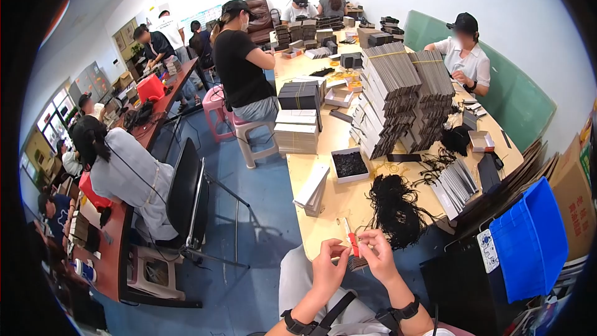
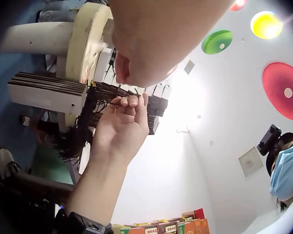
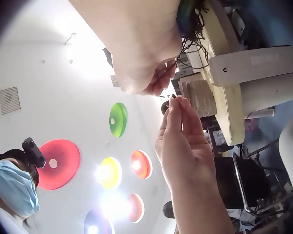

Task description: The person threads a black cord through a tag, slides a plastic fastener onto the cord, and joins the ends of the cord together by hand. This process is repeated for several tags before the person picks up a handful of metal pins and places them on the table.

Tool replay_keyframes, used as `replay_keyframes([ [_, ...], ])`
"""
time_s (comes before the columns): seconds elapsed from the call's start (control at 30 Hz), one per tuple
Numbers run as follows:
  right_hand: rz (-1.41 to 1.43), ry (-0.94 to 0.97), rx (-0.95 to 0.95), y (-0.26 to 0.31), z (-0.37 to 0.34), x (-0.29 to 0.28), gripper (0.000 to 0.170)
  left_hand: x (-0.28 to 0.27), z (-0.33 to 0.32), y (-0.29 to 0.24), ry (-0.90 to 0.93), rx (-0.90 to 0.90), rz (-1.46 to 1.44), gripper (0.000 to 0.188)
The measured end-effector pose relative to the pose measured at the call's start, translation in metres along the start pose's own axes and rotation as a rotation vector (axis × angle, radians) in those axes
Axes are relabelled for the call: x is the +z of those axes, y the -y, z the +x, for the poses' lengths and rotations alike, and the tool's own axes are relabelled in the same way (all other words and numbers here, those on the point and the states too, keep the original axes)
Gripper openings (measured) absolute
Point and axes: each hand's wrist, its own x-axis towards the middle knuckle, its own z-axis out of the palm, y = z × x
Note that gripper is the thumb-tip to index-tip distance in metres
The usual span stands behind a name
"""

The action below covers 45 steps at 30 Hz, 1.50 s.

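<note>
My left hand (image 1: 329, 265) and right hand (image 1: 380, 256) meet fingertip to fingertip at the table's near edge. A thin black cord (image 3: 169, 68) is pinched in my right fingers, and my left thumb and fingertips close on a small dark end of it. Just below and behind the fingers stands a stack of pale flat pieces (image 2: 49, 99) with a round hole near one end. Seen from the head, a red and white piece (image 1: 354, 244) shows between both hands, partly covered by fingers. Beyond my right hand lies a tangled heap of black cords (image 1: 398, 211).
An open white box (image 1: 350, 167) of small black pieces stands ahead, with a pile of white strips (image 1: 313, 190) on its left. Tall bundles of grey boards (image 1: 388, 93) rise behind. A blue bin (image 1: 528, 242) is at right. Other people sit and stand around the tables.
</note>
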Motion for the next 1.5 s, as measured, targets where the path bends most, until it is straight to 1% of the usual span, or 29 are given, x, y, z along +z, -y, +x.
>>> replay_keyframes([
  [0.07, 0.100, 0.007, 0.014, 0.002, -0.001, -0.002, 0.020, 0.000, 0.000, 0.001, 0.001, -0.002, -0.004, 0.027],
  [0.17, 0.035, 0.019, 0.037, -0.003, 0.000, -0.002, 0.020, 0.000, 0.000, 0.001, -0.001, -0.003, -0.013, 0.027],
  [0.3, 0.030, 0.013, 0.056, -0.007, 0.001, 0.000, 0.021, 0.000, -0.002, -0.001, 0.016, -0.005, 0.017, 0.028],
  [0.4, 0.013, 0.031, 0.054, -0.009, 0.000, -0.001, 0.017, 0.001, -0.004, -0.003, 0.015, 0.003, 0.031, 0.029],
  [0.47, 0.090, 0.080, 0.135, -0.013, 0.000, -0.005, 0.012, 0.000, -0.005, -0.005, 0.010, 0.012, 0.039, 0.029],
  [0.57, 0.170, 0.116, 0.175, -0.011, 0.000, -0.010, 0.009, -0.001, -0.005, -0.006, 0.018, 0.030, 0.004, 0.026],
  [0.63, 0.185, 0.123, 0.169, -0.012, -0.001, -0.011, 0.009, 0.000, -0.006, -0.002, 0.067, -0.005, -0.125, 0.021],
  [0.67, 0.199, 0.129, 0.161, -0.012, -0.001, -0.011, 0.010, 0.001, -0.006, 0.001, 0.067, -0.006, -0.126, 0.021],
  [0.73, 0.210, 0.122, 0.154, -0.012, -0.002, -0.011, 0.010, 0.002, -0.008, 0.008, 0.117, -0.105, -0.289, 0.014],
  [0.77, 0.221, 0.117, 0.146, -0.012, -0.003, -0.010, 0.009, 0.003, -0.009, 0.013, 0.117, -0.105, -0.290, 0.014],
  [0.83, 0.254, 0.113, 0.138, -0.016, -0.004, -0.010, 0.009, 0.005, -0.011, 0.017, 0.087, -0.196, -0.442, 0.014],
  [0.87, 0.288, 0.110, 0.129, -0.017, -0.004, -0.009, 0.009, 0.007, -0.012, 0.018, 0.087, -0.196, -0.443, 0.014],
  [0.93, 0.305, 0.105, 0.125, -0.016, -0.005, -0.007, 0.009, 0.010, -0.014, 0.009, 0.019, -0.291, -0.620, 0.012],
  [0.97, 0.322, 0.101, 0.118, -0.015, -0.005, -0.006, 0.009, 0.012, -0.015, 0.003, 0.020, -0.291, -0.620, 0.012],
  [1.03, 0.322, 0.090, 0.138, -0.009, -0.007, 0.000, 0.009, 0.016, -0.018, -0.006, -0.036, -0.216, -0.605, 0.010],
  [1.07, 0.322, 0.080, 0.157, -0.008, -0.008, 0.002, 0.009, 0.017, -0.019, -0.004, -0.036, -0.217, -0.605, 0.010],
  [1.13, 0.317, 0.093, 0.146, -0.012, -0.010, 0.002, 0.010, 0.020, -0.019, 0.004, -0.100, -0.122, -0.597, 0.007],
  [1.17, 0.310, 0.107, 0.130, -0.013, -0.010, 0.002, 0.011, 0.020, -0.019, 0.007, -0.097, -0.123, -0.597, 0.007],
  [1.2, 0.310, 0.104, 0.132, -0.012, -0.011, 0.000, 0.011, 0.019, -0.019, 0.009, -0.111, -0.177, -0.557, 0.006],
  [1.23, 0.211, 0.103, 0.110, -0.009, -0.009, -0.001, 0.010, 0.016, -0.018, 0.011, -0.126, -0.229, -0.516, 0.006],
  [1.27, 0.111, 0.101, 0.089, -0.006, -0.007, -0.004, 0.009, 0.012, -0.014, 0.013, -0.123, -0.232, -0.517, 0.006],
  [1.3, 0.109, 0.098, 0.092, -0.003, -0.001, -0.012, 0.009, 0.005, -0.005, 0.014, -0.249, -0.174, -0.474, 0.006],
  [1.33, -0.275, 0.120, -0.146, 0.002, 0.008, -0.024, 0.007, -0.003, 0.004, 0.013, -0.371, -0.114, -0.431, 0.007],
  [1.37, -0.660, 0.138, -0.385, 0.004, 0.013, -0.036, 0.006, -0.015, 0.012, 0.012, -0.435, -0.124, -0.462, 0.010],
  [1.4, -0.663, 0.136, -0.387, 0.002, 0.015, -0.045, 0.006, -0.029, 0.019, 0.012, -0.501, -0.133, -0.493, 0.013],
  [1.47, -0.858, 0.085, -0.444, -0.005, 0.021, -0.061, 0.005, -0.049, 0.026, 0.016, -0.594, -0.066, -0.456, 0.012],
  [1.5, -0.879, 0.091, -0.443, 0.000, 0.022, -0.066, 0.007, -0.056, 0.026, 0.017, -0.632, -0.059, -0.455, 0.011],
])
